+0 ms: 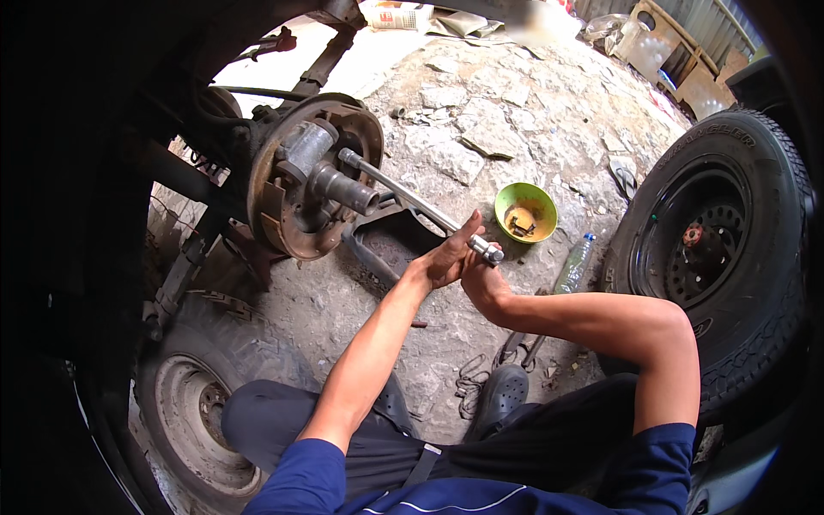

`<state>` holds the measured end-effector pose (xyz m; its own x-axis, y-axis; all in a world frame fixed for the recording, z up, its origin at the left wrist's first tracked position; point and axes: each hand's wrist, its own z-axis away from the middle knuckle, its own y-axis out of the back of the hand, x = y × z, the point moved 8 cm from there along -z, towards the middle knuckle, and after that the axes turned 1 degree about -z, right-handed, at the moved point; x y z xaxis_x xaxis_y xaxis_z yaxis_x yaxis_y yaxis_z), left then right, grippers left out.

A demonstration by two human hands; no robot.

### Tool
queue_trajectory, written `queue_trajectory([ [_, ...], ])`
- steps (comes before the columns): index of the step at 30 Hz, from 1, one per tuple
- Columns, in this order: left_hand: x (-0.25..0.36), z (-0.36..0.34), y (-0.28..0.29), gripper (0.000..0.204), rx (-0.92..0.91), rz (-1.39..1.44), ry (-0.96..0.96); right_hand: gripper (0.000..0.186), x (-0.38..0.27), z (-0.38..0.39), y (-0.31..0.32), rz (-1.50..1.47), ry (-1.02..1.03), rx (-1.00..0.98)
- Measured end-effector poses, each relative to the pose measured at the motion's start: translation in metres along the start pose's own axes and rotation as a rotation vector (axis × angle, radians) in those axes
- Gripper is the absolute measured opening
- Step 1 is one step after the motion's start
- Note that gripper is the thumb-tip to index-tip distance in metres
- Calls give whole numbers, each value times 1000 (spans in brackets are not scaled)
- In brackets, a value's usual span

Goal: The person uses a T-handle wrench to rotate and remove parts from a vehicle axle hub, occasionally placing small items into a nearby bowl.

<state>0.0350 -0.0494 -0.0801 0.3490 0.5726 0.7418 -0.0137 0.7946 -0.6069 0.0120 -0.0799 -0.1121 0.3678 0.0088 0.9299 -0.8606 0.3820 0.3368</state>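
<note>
Fingers, left hand (445, 263): wrapped about a silver metal bar (405, 194) close to its near end, thumb raised across it. Fingers, right hand (486, 281): curled in just under the bar's near end, partly hidden; cannot tell whether they close on it.

Items, left to right:

Wheel (176, 390), lower left: dusty tyre, pale dirty rim, beside the person's knee.

Backing plate (369, 129), round, rusty brown: mounted on the vehicle's axle, facing the person; curved shoe lining at its lower left edge, grey block on its upper part.

Spindle (343, 190), bare grey metal: stepped, projecting from the plate's middle toward the person.

Metal bar, one: held at a slant; far end in front of the plate, above the spindle, contact there not clear; thicker socket-like near end at the hands.

Tray (378, 264), black, shallow: on the ground beyond the left forearm, partly covered by it.

Cord (469, 378), thin, loosely coiled: on the ground left of a dark perforated clog (505, 396), worn.

Bowl (543, 204), green: on the stone floor (429, 343) beyond the hands; orange-brown residue and small dark pieces inside.

Bottle (573, 266), clear plastic, blue cap: lying near the bowl, lower part behind the right forearm.

Sandal (624, 176), single: near the large tyre.

Large tyre (687, 167), black, with dark perforated rim: at far right.
</note>
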Motion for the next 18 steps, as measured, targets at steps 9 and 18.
queue_trajectory([
  [9,-19,-20,17,90,-2,101,-103,35,1,5,8,-189,114,-205],
  [18,-1,-21,-18,66,-59,-76,-254,27,56,49,56,-431,277,-151],
])
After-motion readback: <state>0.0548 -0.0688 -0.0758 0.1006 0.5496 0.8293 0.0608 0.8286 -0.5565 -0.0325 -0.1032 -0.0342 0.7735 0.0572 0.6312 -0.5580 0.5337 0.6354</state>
